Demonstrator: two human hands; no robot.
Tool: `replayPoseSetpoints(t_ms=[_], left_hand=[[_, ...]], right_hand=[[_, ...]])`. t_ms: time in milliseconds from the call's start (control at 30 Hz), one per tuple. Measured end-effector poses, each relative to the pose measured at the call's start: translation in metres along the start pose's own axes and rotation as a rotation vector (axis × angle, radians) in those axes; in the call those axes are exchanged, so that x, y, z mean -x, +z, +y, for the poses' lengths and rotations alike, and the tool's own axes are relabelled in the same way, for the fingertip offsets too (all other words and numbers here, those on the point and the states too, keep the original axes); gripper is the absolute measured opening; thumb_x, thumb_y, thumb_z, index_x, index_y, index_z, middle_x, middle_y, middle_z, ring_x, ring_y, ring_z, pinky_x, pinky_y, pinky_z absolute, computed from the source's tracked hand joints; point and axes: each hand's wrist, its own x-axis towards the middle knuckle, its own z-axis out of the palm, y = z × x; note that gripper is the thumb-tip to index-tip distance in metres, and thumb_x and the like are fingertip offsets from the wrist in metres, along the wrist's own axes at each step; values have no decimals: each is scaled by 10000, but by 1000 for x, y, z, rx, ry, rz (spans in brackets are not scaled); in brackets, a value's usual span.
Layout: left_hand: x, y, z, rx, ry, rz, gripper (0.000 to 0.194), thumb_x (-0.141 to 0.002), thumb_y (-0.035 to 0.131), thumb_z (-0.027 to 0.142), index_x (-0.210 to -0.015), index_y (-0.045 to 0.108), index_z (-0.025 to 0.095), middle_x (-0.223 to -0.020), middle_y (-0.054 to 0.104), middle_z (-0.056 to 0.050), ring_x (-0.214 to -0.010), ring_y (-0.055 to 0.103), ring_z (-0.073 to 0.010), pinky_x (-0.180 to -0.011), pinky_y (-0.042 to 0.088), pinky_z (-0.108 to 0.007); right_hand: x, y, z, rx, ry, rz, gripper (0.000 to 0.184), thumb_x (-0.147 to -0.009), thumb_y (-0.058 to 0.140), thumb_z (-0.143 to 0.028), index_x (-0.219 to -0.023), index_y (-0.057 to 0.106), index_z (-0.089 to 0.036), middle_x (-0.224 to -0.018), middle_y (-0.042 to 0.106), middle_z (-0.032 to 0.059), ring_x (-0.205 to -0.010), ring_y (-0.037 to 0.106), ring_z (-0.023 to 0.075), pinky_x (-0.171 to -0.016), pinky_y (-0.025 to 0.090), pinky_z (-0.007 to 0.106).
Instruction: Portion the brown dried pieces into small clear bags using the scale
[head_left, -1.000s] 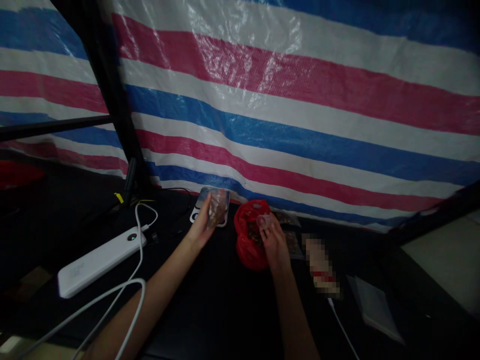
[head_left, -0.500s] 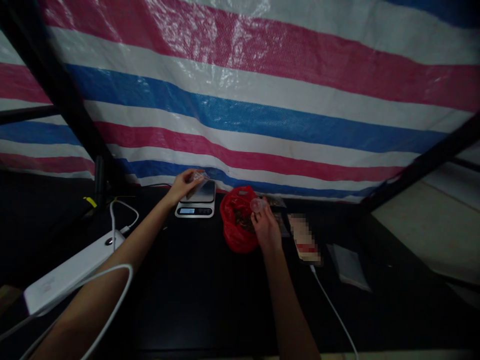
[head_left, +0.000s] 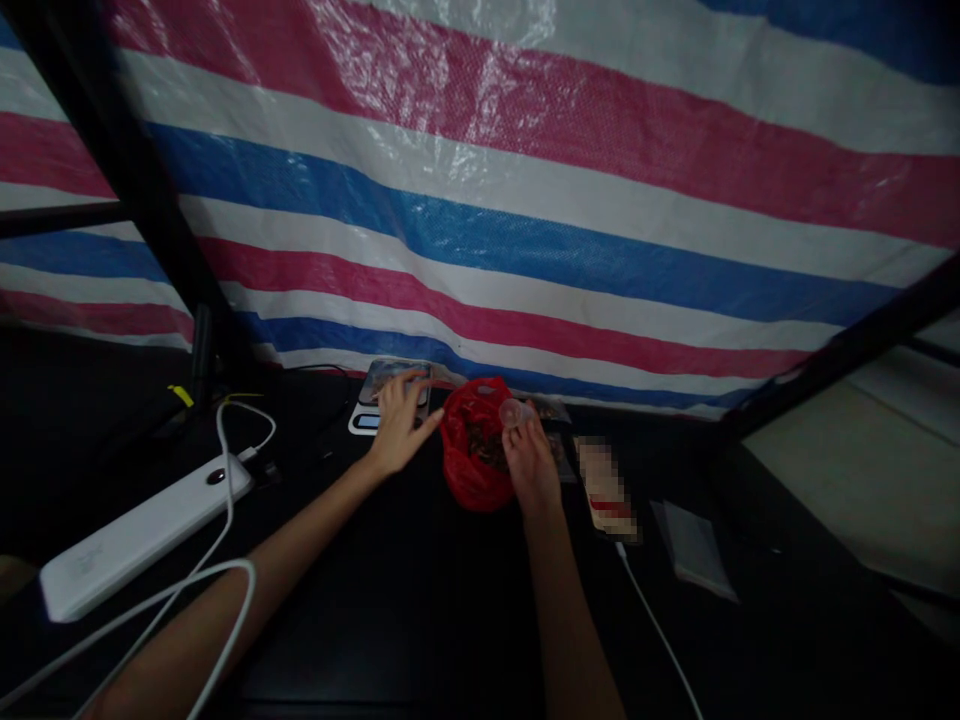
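Note:
In the head view my left hand [head_left: 396, 432] is open, fingers spread, in front of and partly over a small digital scale [head_left: 362, 420] with a lit display. What looks like a clear plastic bag [head_left: 386, 371] lies on the scale's plate, partly hidden by the fingers. A red plastic bag [head_left: 478, 492] stands open right of the scale, with small brown pieces [head_left: 486, 440] inside. My right hand [head_left: 534, 468] is closed on a small clear plastic cup [head_left: 512, 412] at the bag's right rim.
Clear packets [head_left: 559, 450] lie behind my right hand. Farther right are a phone [head_left: 606, 490], blurred out and on a white cable, and a stack of clear bags [head_left: 696, 550]. A white power bank [head_left: 142, 540] with looping cable lies left. A striped sheet [head_left: 480, 240] hangs behind.
My left hand has let go of the clear plastic bag, which now appears to lie on the scale, and has moved right and nearer with fingers spread. My right hand stays by the red bag.

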Motion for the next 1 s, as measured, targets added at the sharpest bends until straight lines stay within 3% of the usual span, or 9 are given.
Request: replayPoseSetpoints(t_ms=[100,200,300,433,600,767,867,1000], left_hand=[[35,3,42,67,202,-226,566,-742,483,489,-1229,381,219,-1264,366,-91,-1177,303,-268,-1028,88,-471],[52,14,62,55,400,-422,668,-686,579,432,-1268,321,230,-1267,386,-73,-1176,321,-256,-1038,-13,-502],[57,20,59,-26,421,-464,608,-711,562,219,-1265,311,225,-1178,461,-48,-1126,379,-211,-1048,0,-502],[62,8,36,-93,404,-455,384,-713,505,96,-1076,491,220,-1097,503,-25,-1060,412,-193,-1053,42,-505],[71,-13,12,-152,316,-347,135,-727,509,116,-793,578,212,-1106,500,-16,-1055,393,-221,-1022,34,-566],[74,-11,5,-188,207,-238,106,-724,508,125,-757,570,205,-1082,497,-27,-1044,392,-226,-1012,66,-560],[76,-5,7,-211,239,-293,138,-722,501,132,-835,549,195,-992,517,-38,-975,426,-209,-1005,147,-505],[76,-2,9,-239,275,-388,219,-729,492,164,-948,498,155,-933,521,-56,-921,440,-207,-950,243,-435]], right_hand=[[0,0,1,-107,63,-21,328,-764,479,-368,-1083,531,-313,-1140,577,-7,-1075,511,128,-930,395,353],[0,2,2,-235,163,-7,321,-746,520,-347,-1062,543,-298,-1137,578,-12,-1064,515,118,-916,404,324],[0,2,2,-262,217,18,282,-705,580,-308,-985,581,-272,-1080,604,-16,-1031,533,112,-896,412,289],[-1,1,-4,-201,111,9,272,-684,618,-307,-947,586,-249,-1031,616,-8,-988,550,120,-899,401,300],[4,6,-9,165,-78,-152,308,-671,647,-263,-967,568,-230,-1000,609,13,-920,566,143,-861,417,316],[6,4,-7,714,-260,-402,320,-754,552,-248,-1074,562,-241,-1064,559,42,-924,543,166,-852,415,332],[3,-5,-7,959,-369,-402,315,-778,516,-218,-1087,572,-244,-1006,550,46,-966,512,178,-909,368,351],[-1,-18,-6,1109,-391,-421,303,-762,520,-160,-1044,596,-241,-998,536,49,-948,512,190,-886,383,361]])
